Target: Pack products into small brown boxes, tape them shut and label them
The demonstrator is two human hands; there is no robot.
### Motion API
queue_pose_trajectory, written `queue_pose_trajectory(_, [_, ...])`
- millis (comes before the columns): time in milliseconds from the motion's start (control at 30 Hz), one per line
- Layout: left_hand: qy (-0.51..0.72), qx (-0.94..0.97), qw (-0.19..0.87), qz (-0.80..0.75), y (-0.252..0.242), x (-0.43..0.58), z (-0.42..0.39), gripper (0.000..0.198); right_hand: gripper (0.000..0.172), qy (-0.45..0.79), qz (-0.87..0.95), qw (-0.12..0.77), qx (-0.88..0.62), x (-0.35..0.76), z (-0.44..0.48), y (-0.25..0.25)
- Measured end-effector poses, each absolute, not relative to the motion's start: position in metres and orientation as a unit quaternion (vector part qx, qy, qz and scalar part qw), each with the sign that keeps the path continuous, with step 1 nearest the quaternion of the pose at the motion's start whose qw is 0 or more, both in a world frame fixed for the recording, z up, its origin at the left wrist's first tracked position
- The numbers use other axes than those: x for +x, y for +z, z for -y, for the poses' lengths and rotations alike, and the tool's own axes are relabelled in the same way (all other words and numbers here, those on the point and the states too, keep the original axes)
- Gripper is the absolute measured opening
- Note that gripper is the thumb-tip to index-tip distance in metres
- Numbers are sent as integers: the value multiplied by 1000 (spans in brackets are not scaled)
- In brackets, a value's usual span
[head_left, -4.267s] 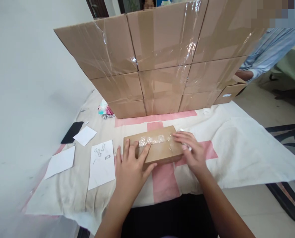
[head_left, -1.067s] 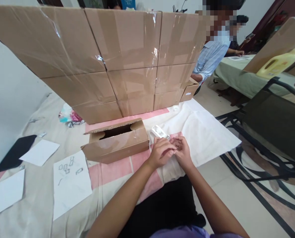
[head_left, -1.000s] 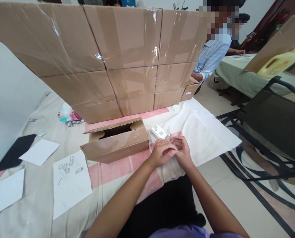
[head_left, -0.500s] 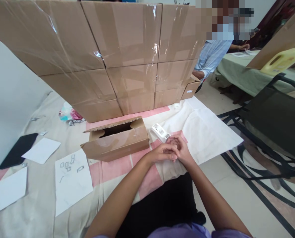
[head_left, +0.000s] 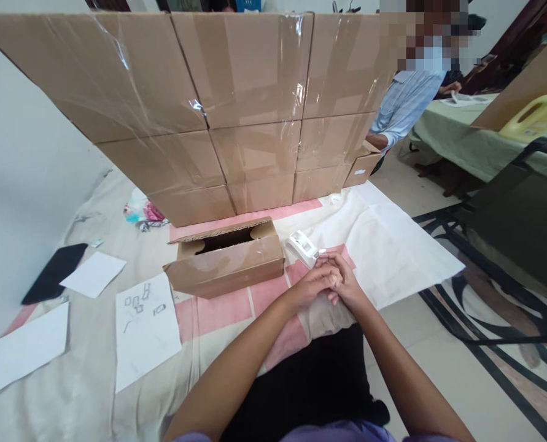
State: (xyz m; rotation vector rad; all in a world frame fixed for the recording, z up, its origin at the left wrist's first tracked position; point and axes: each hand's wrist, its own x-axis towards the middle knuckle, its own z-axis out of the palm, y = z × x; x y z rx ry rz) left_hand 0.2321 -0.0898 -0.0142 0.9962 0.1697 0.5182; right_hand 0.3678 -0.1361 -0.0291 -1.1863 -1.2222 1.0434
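Observation:
My left hand [head_left: 318,285] and my right hand [head_left: 342,275] are brought together above the near edge of the cloth-covered table. Their fingers curl against each other, and whatever may be between them is hidden. Just beyond the fingertips lies a white plastic tape dispenser [head_left: 302,247], near or touching my right hand; which of the two I cannot tell. To the left of my hands sits a long, narrow cardboard box [head_left: 229,267] with its top flap raised and a dark inside.
Taped cardboard boxes [head_left: 255,80] form a wall at the back. Papers [head_left: 147,331], one with pencil sketches, and a black flat object [head_left: 54,273] lie left. A white sheet [head_left: 393,245] hangs over the right edge. A chair [head_left: 522,227] and a person [head_left: 409,98] are at right.
The view has shifted slightly, so the scene sits further right. My fingers have closed more tightly together. The box and the tape dispenser stay where they were on the table.

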Motion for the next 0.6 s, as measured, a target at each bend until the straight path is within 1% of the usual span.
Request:
queue_pose_trajectory(100, [259,476,836,-91,-14,233,90,57,89,447,505,535,-508,369,136,-33])
queue_pose_trajectory(233, [236,489,836,-75,-13,232,87,63,81,433,511,552,-497,372,133,-37])
queue_pose_trajectory(367, [193,473,858,-51,-13,228,84,61,84,462,502,554,-477,370,134,-34])
queue_pose_trajectory(433, [191,434,879,-42,-14,225,83,63,81,457,480,571,-486,363,137,-28])
queue_pose_trajectory(467, [194,418,887,-39,-16,224,82,64,77,435,471,581,-501,358,140,-23])
queue_pose_trajectory(533, [201,405,891,-37,-21,221,78,63,71,335,466,619,-535,345,148,-10])
queue_pose_trajectory(600, [209,407,888,-54,-25,219,74,62,76,229,485,652,-537,329,156,9])
